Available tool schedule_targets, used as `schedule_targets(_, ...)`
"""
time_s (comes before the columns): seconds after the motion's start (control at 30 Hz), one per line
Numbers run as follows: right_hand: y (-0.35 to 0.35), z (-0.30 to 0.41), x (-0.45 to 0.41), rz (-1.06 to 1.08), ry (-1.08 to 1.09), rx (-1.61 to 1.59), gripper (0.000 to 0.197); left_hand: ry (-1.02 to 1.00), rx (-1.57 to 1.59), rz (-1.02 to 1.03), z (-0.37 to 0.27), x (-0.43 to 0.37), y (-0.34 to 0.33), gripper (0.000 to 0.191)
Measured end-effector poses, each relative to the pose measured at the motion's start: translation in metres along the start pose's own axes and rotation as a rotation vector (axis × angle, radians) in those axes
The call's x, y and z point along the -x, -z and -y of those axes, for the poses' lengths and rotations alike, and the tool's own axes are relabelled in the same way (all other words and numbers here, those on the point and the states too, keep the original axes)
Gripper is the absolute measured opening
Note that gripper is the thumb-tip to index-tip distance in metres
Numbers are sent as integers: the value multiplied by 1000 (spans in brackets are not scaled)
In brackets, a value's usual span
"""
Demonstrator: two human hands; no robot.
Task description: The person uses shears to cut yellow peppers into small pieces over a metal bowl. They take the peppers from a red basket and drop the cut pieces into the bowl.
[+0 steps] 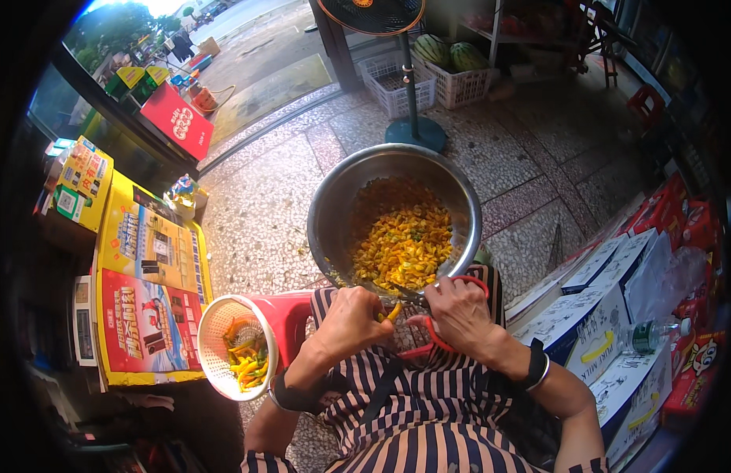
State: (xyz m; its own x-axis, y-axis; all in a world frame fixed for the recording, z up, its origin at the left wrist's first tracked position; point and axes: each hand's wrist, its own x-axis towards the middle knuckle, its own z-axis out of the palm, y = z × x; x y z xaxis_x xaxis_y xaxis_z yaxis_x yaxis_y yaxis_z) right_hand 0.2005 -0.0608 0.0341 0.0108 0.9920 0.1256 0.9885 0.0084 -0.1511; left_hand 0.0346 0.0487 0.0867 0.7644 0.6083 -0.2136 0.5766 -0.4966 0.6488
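My left hand (355, 316) pinches a yellow chili pepper (393, 311) just over the near rim of a large stainless steel basin (330, 177). Red-handled scissors (439, 338) are gripped in my right hand (460, 313), with their dark blades pointing left beside the pepper. Chopped yellow and orange peppers (404, 245) heap up inside the basin, with a few green bits among them. To the left, a white plastic colander (214, 349) holds whole yellow, orange and green peppers (247, 363). It rests on or against a red plastic stool (285, 319); the contact is partly hidden.
A standing fan's round base (416, 135) is just beyond the basin. White crates (398, 88), one with watermelons (432, 51), stand behind it. Milk cartons (584, 331) and a plastic bottle (643, 337) line the right side. Yellow-and-red printed boxes (152, 284) stand at the left.
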Motion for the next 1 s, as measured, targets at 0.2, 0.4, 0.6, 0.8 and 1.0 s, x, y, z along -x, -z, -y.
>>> schedule_targets(0.2, 2, -11, 4, 260, -173, -303, 55, 68, 64, 28, 2, 0, 1, 22)
schedule_targets(0.4, -10, -9, 16, -17, -54, -238, 61, 78, 71, 48, 2, -1, 2, 22)
schedule_targets(0.6, -12, -1, 7, 92, -88, -232, 53, 17, 80, 43, -5, 0, 0, 21)
schedule_targets(0.8, -4, -7, 6, 198, -207, -425, 51, 128, 129, 5, -4, 5, 4, 22)
schedule_targets(1.0, -8, -1, 7, 81, -91, -309, 58, 81, 162, -55, 1, 5, -4, 22)
